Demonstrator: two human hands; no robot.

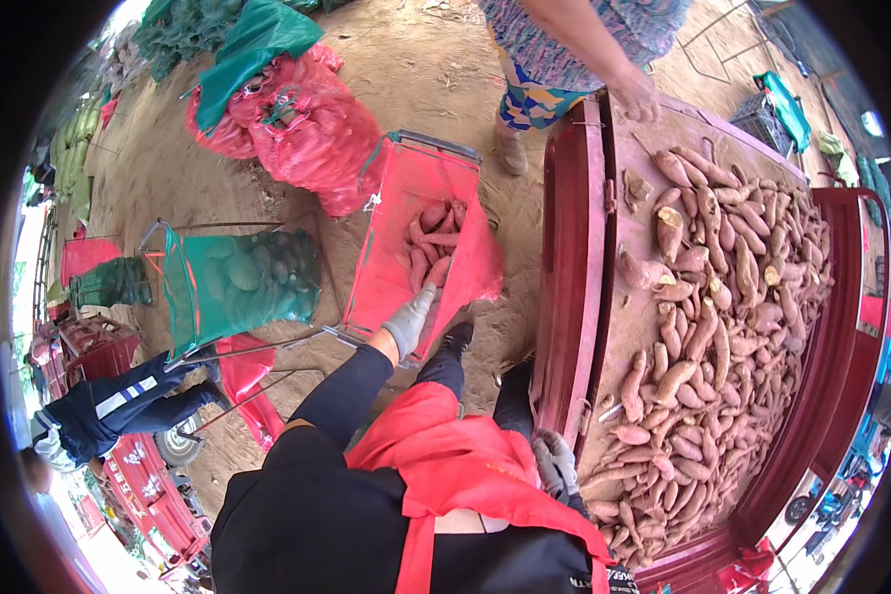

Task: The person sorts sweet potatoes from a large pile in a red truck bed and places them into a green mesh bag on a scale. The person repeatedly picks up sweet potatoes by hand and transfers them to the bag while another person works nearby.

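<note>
My left hand (410, 321), in a grey glove, reaches into the open mouth of a red mesh bag (386, 223) hung on a metal frame. Its fingers are at a sweet potato (436, 273) beside several others in the bag; whether they grip it I cannot tell. My right hand (555, 464), gloved too, is low beside my red apron at the edge of the red truck bed (572, 297); its fingers are bent and partly hidden, and what it holds is unclear. Many loose sweet potatoes (713, 356) cover the truck bed to the right.
A co-worker's bare hand (636, 95) rests near the truck bed's far corner. Filled red mesh bags (312, 134) stand on the dirt floor beyond the frame. A filled green mesh bag (241, 278) hangs on another metal frame at left, near a second person (119, 401).
</note>
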